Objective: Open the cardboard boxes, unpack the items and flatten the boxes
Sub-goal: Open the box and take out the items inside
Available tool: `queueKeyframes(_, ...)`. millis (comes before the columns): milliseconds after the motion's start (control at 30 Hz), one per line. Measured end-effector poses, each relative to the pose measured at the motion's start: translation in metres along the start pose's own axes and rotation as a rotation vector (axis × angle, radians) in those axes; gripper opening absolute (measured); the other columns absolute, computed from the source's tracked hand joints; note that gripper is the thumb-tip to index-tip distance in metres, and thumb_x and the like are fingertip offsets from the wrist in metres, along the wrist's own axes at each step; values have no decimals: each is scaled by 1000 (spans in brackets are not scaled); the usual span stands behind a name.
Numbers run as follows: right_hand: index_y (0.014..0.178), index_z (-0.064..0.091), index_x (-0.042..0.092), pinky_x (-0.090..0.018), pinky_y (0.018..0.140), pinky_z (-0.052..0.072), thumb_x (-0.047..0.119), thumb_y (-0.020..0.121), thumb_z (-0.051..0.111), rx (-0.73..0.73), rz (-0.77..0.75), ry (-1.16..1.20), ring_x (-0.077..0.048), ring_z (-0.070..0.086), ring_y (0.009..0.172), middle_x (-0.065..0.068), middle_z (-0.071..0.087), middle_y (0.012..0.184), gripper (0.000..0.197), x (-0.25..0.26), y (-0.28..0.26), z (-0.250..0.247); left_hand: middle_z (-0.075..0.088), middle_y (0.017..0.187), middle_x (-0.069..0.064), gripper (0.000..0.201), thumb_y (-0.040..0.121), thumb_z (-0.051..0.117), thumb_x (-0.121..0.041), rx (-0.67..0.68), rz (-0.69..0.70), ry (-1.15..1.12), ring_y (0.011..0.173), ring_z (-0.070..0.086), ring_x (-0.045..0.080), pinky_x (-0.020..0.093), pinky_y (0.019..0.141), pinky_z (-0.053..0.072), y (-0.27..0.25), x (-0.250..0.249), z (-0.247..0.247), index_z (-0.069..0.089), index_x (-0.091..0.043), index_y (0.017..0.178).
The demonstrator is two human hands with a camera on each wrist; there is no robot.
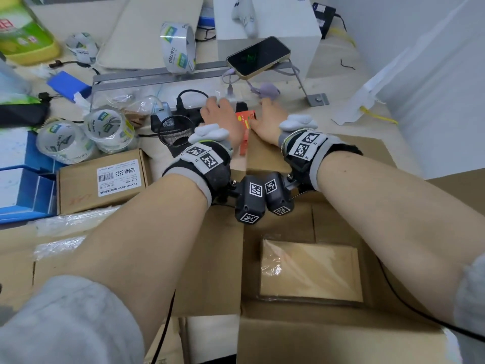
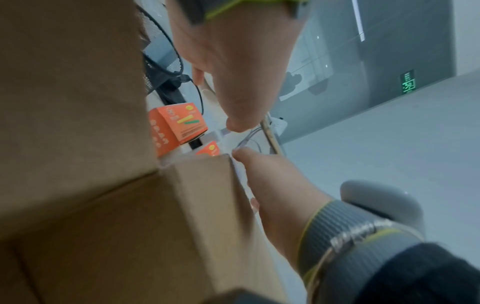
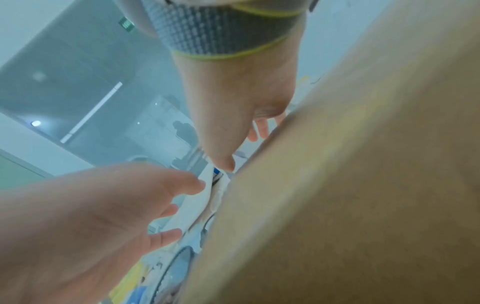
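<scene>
Grip: left hand [image 1: 223,118] and right hand [image 1: 267,119] both lie palm down with the fingers stretched forward and slack, and neither one holds anything (the fingertips themselves are hidden behind the knuckles in the head view).
Between the hands: small orange printed carton [image 1: 245,122], standing just past the far edge of the big brown cardboard box [image 1: 341,334]; the left wrist view shows a second orange carton touching it.
Behind the wrists: the big box is open, its flaps are spread, and one flat brown packet in clear plastic film [image 1: 309,269] is lying on its bottom.
Step in hand: I judge that the hands are setting or tidying the unpacked cartons beyond the box, so that the box can be emptied and flattened.
How to do it well: close both palms on the sides of the cartons together and push them further from the flap edge, so that the flap can fold down freely later.
Left of the left hand: black wire-mesh cup [image 1: 175,130] and black cables, very near. Keep the elbow in, or the cup may tip.
Further left: clear rolls of packing tape [image 1: 107,127] and a small closed cardboard box with a white label [image 1: 102,179], which likely is waiting to be opened.
Next need: lift out the wrapped packet before any pressing on the box walls.
</scene>
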State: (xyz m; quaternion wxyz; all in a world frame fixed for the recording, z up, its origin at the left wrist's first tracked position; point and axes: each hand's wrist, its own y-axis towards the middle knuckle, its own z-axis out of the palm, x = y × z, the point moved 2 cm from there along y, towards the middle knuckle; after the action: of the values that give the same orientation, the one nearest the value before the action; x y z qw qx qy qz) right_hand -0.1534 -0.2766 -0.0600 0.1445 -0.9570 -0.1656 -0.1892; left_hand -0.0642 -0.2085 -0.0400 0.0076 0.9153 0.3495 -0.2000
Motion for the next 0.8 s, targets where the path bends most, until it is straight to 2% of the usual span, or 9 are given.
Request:
queueKeyframes(133,139,38,6,-35,104,33,27,92,53,-99,-74,-3,-31,39,130,-15,41,142,53,-10,-29,-38,57,122,11,25,100,45,-20,41,157,-2,112,54,29,33,82,39,-19,-21,-31,62,-11,115)
queueKeyframes(233,134,43,10,-34,103,33,22,88,55,-126,-85,-28,-31,41,128,-14,44,139,50,-26,-61,-60,63,110,10,25,101,44,-26,36,292,-102,101,57,26,30,73,34,-52,-29,-42,60,-9,108)
queueKeyframes(333,134,45,11,-35,103,35,22,87,56,-129,-73,-29,-30,40,128,-13,44,138,50,-45,-93,-72,65,108,7,27,100,45,-32,-23,348,-127,101,57,25,28,73,32,-86,-37,-44,61,-11,103)
queueKeyframes(433,125,54,15,-34,98,38,23,87,56,-165,-37,-52,-29,43,123,-10,45,134,38,-73,-136,-86,65,102,6,22,97,48,-32,-56,362,-118,95,59,27,29,72,34,-122,-44,-35,60,-15,92)
queueKeyframes(567,107,61,14,-27,81,39,19,90,51,-180,30,-26,-25,56,101,-7,55,114,21,-109,-185,-91,64,90,12,26,95,45,-29,-15,456,-94,86,59,30,33,77,47,-169,-46,-16,61,-11,86)
queueKeyframes(633,87,57,14,-29,72,42,16,91,46,-151,102,2,-29,58,88,-8,60,91,12,-118,-202,-87,60,82,12,30,97,40,-29,60,444,-55,81,56,29,32,71,44,-180,-39,-9,56,-11,78)
queueKeyframes(700,69,47,14,-29,62,36,15,91,43,-118,151,-13,-30,53,75,-5,52,69,22,-126,-223,-84,56,80,9,37,101,36,-33,256,421,-5,82,56,29,32,70,39,-196,-33,1,52,-11,75)
queueKeyframes(733,67,48,14,-28,60,35,15,90,44,-96,162,-23,-28,51,73,-4,52,68,23,-130,-229,-82,57,79,8,44,102,34,-37,358,423,11,81,56,28,32,72,40,-204,-31,5,52,-10,73)
queueKeyframes(800,77,58,13,-27,65,38,17,90,47,-50,202,-5,-24,52,75,-3,56,77,17,-140,-242,-76,58,67,4,57,102,33,-45,548,346,28,65,56,20,31,69,43,-219,-22,19,54,-9,63)
